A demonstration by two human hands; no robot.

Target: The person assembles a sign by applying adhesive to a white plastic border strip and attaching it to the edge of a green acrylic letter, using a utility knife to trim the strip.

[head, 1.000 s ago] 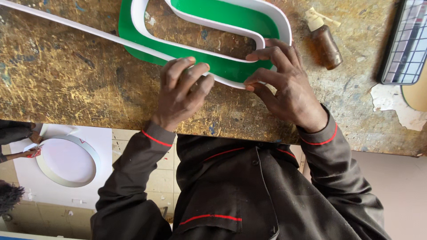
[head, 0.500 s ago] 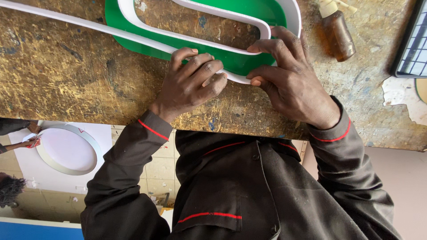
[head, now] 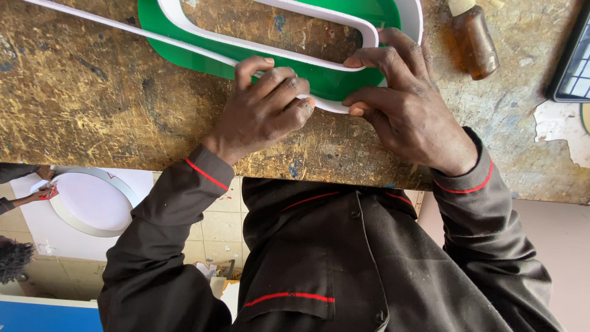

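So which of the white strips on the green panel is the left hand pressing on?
The outer strip along the green panel's near edge. The left hand lies on it, while the inner strip ringing the cutout sits beyond its fingertips.

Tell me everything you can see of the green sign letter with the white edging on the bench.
The green sign letter is a flat, glossy green loop, plastic by the look, lying flat on the worn wooden bench. A thin white strip stands on edge along its inner and outer outlines; bare bench shows through the opening. Its top runs out of frame. The left hand presses the outer strip at the lower curve; the right hand grips the same curve, fingers over the inner strip.
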